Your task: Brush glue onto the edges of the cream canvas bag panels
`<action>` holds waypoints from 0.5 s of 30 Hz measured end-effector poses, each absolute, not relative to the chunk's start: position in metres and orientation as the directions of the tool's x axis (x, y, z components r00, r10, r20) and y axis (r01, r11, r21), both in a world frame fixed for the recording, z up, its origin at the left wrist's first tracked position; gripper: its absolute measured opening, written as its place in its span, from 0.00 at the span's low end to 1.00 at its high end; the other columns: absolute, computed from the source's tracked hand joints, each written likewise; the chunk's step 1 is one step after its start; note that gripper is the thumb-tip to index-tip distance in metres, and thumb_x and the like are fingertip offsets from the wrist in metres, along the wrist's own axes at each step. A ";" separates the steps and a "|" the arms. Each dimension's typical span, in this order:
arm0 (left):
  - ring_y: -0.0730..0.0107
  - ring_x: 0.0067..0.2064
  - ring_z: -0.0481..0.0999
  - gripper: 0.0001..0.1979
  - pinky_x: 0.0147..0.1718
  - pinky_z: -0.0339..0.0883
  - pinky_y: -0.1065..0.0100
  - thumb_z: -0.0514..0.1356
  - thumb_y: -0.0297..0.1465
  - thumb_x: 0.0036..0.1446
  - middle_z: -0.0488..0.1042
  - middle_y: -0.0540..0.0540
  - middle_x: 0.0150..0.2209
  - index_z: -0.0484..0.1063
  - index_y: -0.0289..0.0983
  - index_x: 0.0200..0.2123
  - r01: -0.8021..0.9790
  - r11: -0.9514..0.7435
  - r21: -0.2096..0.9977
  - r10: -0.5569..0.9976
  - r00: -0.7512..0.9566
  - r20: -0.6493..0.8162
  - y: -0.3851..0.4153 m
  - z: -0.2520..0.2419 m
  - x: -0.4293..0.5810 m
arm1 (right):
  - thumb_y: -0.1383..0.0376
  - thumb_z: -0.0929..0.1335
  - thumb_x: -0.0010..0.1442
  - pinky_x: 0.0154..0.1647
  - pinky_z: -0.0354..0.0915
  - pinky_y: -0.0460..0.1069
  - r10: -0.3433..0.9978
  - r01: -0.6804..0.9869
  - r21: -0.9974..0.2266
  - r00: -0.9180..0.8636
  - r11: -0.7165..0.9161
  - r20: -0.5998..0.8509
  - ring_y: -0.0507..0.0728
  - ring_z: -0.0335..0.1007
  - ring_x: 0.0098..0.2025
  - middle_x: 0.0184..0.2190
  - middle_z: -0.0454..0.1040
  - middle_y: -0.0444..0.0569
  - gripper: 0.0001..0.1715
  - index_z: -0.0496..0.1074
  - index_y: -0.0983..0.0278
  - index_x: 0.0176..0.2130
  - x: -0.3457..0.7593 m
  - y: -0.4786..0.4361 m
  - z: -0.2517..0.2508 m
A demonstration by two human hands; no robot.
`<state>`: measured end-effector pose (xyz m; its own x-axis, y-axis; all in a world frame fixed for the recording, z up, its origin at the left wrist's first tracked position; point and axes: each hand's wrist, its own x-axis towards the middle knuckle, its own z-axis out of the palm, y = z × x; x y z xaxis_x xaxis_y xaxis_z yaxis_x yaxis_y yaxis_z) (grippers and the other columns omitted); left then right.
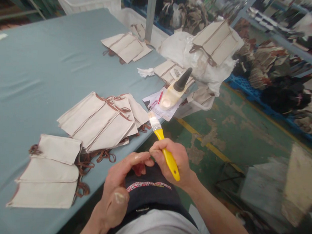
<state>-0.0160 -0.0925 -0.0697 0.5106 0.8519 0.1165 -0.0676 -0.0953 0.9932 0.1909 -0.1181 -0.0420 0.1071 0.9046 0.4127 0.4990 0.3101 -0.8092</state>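
My right hand (pixel 174 157) is closed around a paintbrush (pixel 170 162) with a yellow handle, its pale bristles pointing away from me. My left hand (pixel 123 187) is beside it, thumb apart and fingers stretched out, the fingertips meeting those of my right hand. A whitish smear shows on the left thumb. Just beyond the bristles, a cream bottle (pixel 172 95) with a dark cone-shaped nozzle lies at the table's corner, next to a red pen (pixel 160 97) on a sheet of paper (pixel 168 113). Cream fabric pieces with brown trim (pixel 96 121) overlap to the left.
Another cream fabric piece (pixel 48 173) lies nearer on the blue-covered table (pixel 79 75), with brown cords at its edge. More pieces (pixel 124 46) lie at the far edge. A white plastic sack (pixel 179 48) carries a further piece (pixel 216 42). Metal shelving (pixel 278 32) and heaped material stand right.
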 end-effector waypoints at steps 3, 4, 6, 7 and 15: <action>0.58 0.37 0.79 0.37 0.36 0.76 0.62 0.50 0.62 0.72 0.85 0.39 0.42 0.84 0.40 0.53 -0.110 0.088 0.990 0.887 0.460 -0.027 -0.095 -0.067 -0.012 | 0.61 0.66 0.77 0.29 0.70 0.45 0.894 0.640 -0.729 0.145 0.242 0.424 0.51 0.75 0.24 0.25 0.79 0.43 0.15 0.73 0.59 0.36 0.205 -0.130 -0.055; 0.60 0.36 0.78 0.35 0.36 0.75 0.63 0.51 0.60 0.73 0.84 0.41 0.39 0.85 0.39 0.49 -0.102 0.106 0.989 0.898 0.437 -0.051 -0.094 -0.066 -0.010 | 0.60 0.66 0.77 0.30 0.70 0.46 0.894 0.675 -0.700 0.133 0.235 0.429 0.52 0.75 0.24 0.24 0.78 0.43 0.17 0.72 0.59 0.35 0.210 -0.134 -0.059; 0.64 0.30 0.76 0.32 0.31 0.72 0.66 0.52 0.57 0.75 0.81 0.45 0.29 0.84 0.39 0.35 -0.034 0.090 0.995 0.920 0.386 -0.070 -0.091 -0.064 -0.006 | 0.57 0.65 0.78 0.28 0.69 0.46 0.904 0.721 -0.656 0.096 0.225 0.416 0.52 0.74 0.22 0.21 0.76 0.43 0.21 0.71 0.59 0.31 0.221 -0.143 -0.065; 0.66 0.27 0.73 0.32 0.29 0.69 0.67 0.53 0.55 0.76 0.77 0.48 0.24 0.80 0.39 0.29 0.029 0.082 0.996 0.929 0.359 -0.087 -0.089 -0.063 -0.004 | 0.57 0.66 0.78 0.27 0.67 0.46 0.914 0.737 -0.642 0.083 0.211 0.397 0.51 0.72 0.21 0.20 0.75 0.42 0.23 0.70 0.59 0.29 0.226 -0.148 -0.069; 0.67 0.28 0.73 0.20 0.28 0.68 0.69 0.66 0.51 0.65 0.77 0.51 0.28 0.81 0.39 0.36 0.349 0.190 0.918 0.876 0.362 -0.319 -0.079 -0.091 -0.004 | 0.55 0.72 0.72 0.29 0.68 0.47 0.956 0.825 -0.536 0.274 -0.179 0.102 0.56 0.79 0.25 0.28 0.82 0.44 0.13 0.79 0.61 0.49 0.259 -0.188 -0.103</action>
